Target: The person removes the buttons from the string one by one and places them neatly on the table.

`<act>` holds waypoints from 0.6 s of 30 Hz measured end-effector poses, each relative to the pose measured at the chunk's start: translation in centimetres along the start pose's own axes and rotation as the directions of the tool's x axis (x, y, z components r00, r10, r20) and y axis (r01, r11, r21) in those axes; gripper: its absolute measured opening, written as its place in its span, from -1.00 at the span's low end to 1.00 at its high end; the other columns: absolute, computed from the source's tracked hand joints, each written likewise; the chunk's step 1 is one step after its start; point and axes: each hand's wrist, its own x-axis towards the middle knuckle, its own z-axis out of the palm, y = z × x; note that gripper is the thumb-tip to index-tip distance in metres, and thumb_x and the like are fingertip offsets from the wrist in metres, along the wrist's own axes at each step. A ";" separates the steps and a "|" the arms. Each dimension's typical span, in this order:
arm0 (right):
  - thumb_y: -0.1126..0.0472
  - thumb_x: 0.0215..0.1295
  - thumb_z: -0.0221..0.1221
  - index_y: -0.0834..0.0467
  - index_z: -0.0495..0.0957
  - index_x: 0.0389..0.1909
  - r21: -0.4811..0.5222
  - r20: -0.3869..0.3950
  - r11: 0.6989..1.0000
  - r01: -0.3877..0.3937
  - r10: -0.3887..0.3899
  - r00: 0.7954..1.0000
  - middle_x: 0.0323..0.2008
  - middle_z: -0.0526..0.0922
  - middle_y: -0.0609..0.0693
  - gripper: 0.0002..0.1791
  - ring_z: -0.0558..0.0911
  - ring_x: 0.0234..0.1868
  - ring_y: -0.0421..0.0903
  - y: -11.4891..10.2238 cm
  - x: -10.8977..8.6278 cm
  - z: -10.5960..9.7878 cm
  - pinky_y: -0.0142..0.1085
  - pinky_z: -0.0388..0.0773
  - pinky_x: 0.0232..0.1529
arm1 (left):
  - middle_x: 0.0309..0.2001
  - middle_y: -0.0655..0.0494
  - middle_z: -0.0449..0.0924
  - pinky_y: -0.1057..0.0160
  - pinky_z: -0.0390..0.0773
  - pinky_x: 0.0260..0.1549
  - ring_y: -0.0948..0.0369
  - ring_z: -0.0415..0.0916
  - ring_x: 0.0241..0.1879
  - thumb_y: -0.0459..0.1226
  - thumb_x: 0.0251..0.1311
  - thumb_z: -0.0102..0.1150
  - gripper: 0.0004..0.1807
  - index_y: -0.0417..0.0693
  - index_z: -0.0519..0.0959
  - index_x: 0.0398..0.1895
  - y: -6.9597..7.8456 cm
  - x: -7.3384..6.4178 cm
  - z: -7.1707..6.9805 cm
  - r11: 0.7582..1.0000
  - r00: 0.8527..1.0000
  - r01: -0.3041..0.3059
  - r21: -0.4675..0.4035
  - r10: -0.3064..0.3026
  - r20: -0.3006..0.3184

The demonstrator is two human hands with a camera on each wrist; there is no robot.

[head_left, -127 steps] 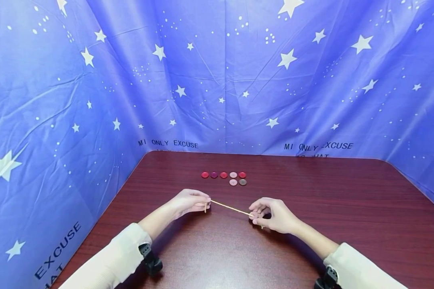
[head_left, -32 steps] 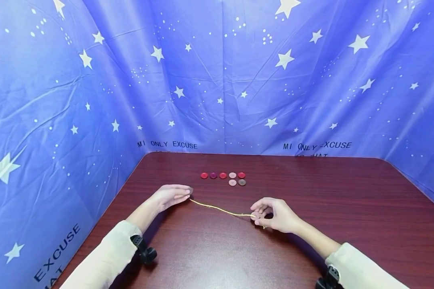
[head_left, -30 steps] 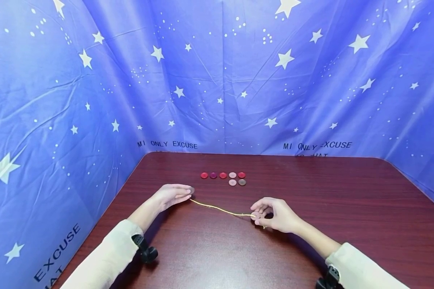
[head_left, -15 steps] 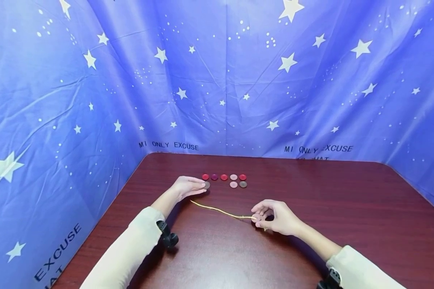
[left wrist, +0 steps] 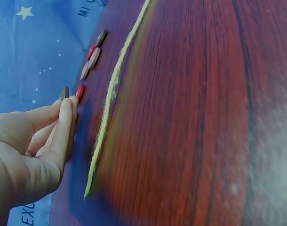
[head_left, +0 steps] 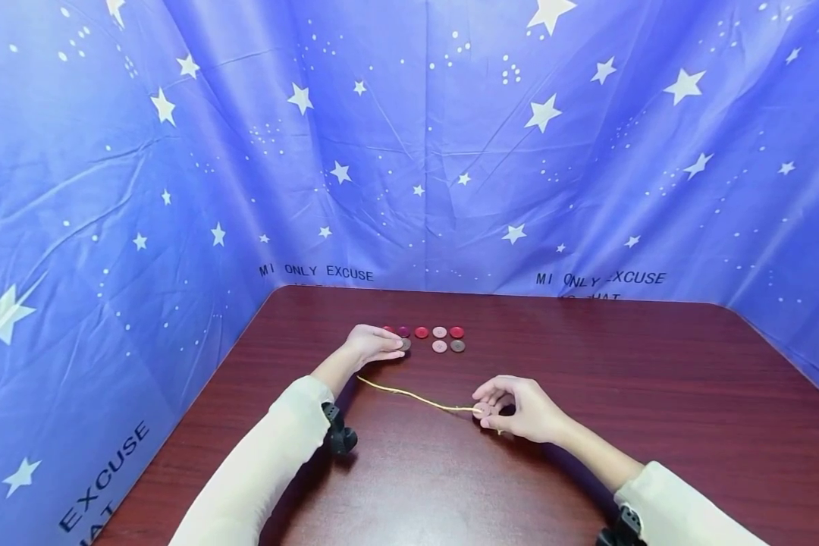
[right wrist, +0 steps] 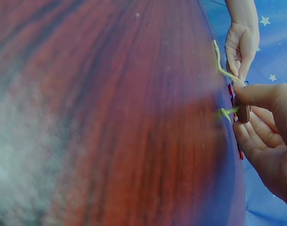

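My left hand (head_left: 371, 345) pinches a grey-brown button (head_left: 406, 345) between thumb and fingertips, just in front of the left part of the button row. In the left wrist view this button (left wrist: 64, 92) stands on edge at the fingertips. A pink button (head_left: 481, 410) is pinched by my right hand (head_left: 527, 409) nearer the table's middle. Yellow yarn (head_left: 416, 396) runs through it, its long end trailing left on the table and a short knotted tail (right wrist: 226, 113) hanging at the other side.
Red buttons (head_left: 421, 332), a purple button (head_left: 403, 331) and a pink button (head_left: 440, 332) form a back row on the dark red table (head_left: 621, 379). In front lie another pink button (head_left: 440, 346) and a brown button (head_left: 458, 346). A starry blue curtain (head_left: 409, 136) surrounds the table.
My left hand has let go of the yarn, which now lies slack, and has carried the grey-brown button right and away to the row. My right hand has stayed in place.
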 end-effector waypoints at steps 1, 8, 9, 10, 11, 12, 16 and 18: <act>0.39 -0.07 0.43 0.31 0.59 -0.19 0.002 0.000 1.000 -0.002 0.002 1.000 -0.41 0.67 0.08 -0.64 0.62 -0.39 -0.08 0.0 0.0 0.0 -0.36 0.66 -0.35 | -0.34 -0.13 0.66 0.07 0.65 -0.10 0.20 0.64 -0.44 -0.64 0.08 0.16 -0.64 -0.61 0.49 0.01 0.0 0.1 0.2 1.000 1.000 0.003 0.003 -0.003 -0.008; 0.40 -0.08 0.44 0.29 0.60 -0.20 -0.004 -0.003 1.000 -0.013 0.013 1.000 -0.41 0.67 0.08 -0.64 0.62 -0.39 -0.07 -0.1 0.0 0.0 -0.35 0.66 -0.35 | -0.23 -0.26 0.68 0.16 0.71 -0.23 0.20 0.65 -0.47 -0.63 0.01 0.24 -0.72 -0.57 0.58 -0.14 0.0 0.7 1.8 0.999 0.998 0.010 0.048 -0.007 -0.060; 0.40 -0.08 0.44 0.29 0.60 -0.20 -0.007 -0.003 1.000 -0.013 0.013 1.000 -0.41 0.67 0.08 -0.64 0.62 -0.39 -0.07 -0.1 0.0 0.0 -0.35 0.66 -0.35 | -0.21 -0.28 0.68 0.16 0.71 -0.24 0.20 0.64 -0.47 -0.63 0.01 0.24 -0.72 -0.57 0.59 -0.15 0.0 0.7 2.0 0.999 0.998 0.009 0.053 -0.006 -0.065; 0.40 -0.08 0.44 0.29 0.60 -0.20 -0.009 -0.003 1.000 -0.014 0.014 1.000 -0.41 0.67 0.08 -0.64 0.62 -0.39 -0.07 -0.1 0.0 0.0 -0.35 0.66 -0.35 | -0.19 -0.30 0.68 0.17 0.72 -0.24 0.20 0.64 -0.48 -0.63 0.01 0.25 -0.73 -0.56 0.59 -0.15 0.0 0.7 2.2 0.998 0.998 0.011 0.054 -0.007 -0.070; 0.39 -0.07 0.43 0.29 0.60 -0.20 -0.010 -0.001 1.000 -0.014 0.014 1.000 -0.41 0.67 0.08 -0.64 0.62 -0.38 -0.08 -0.1 0.0 0.0 -0.35 0.66 -0.35 | -0.19 -0.31 0.68 0.18 0.72 -0.26 0.20 0.64 -0.48 -0.62 0.00 0.26 -0.73 -0.56 0.60 -0.17 0.0 0.8 2.4 0.998 0.997 0.007 0.059 -0.003 -0.079; 0.39 -0.07 0.43 0.29 0.60 -0.19 -0.011 0.000 1.000 -0.015 0.015 1.000 -0.40 0.67 0.08 -0.64 0.62 -0.38 -0.08 -0.1 0.0 0.0 -0.35 0.66 -0.35 | -0.18 -0.32 0.68 0.18 0.72 -0.27 0.20 0.64 -0.49 -0.62 0.00 0.26 -0.74 -0.56 0.60 -0.18 0.0 0.8 2.6 0.998 0.996 0.005 0.063 0.001 -0.087; 0.38 -0.06 0.43 0.30 0.60 -0.19 -0.008 0.007 1.000 -0.016 0.016 1.000 -0.40 0.67 0.09 -0.64 0.62 -0.38 -0.10 0.0 0.0 0.1 -0.35 0.66 -0.35 | -0.21 -0.36 0.68 0.22 0.72 -0.34 0.22 0.63 -0.54 -0.62 -0.02 0.28 -0.79 -0.54 0.63 -0.25 -0.2 0.8 3.2 0.998 0.991 -0.008 0.068 0.017 -0.129; 0.39 -0.06 0.43 0.30 0.60 -0.19 -0.011 0.006 1.000 -0.015 0.015 1.000 -0.40 0.67 0.09 -0.65 0.62 -0.38 -0.11 0.0 0.0 0.1 -0.35 0.66 -0.35 | -0.21 -0.37 0.68 0.24 0.72 -0.39 0.23 0.62 -0.57 -0.62 -0.03 0.29 -0.81 -0.54 0.64 -0.27 -0.3 0.6 3.5 0.997 0.989 -0.013 0.074 0.024 -0.149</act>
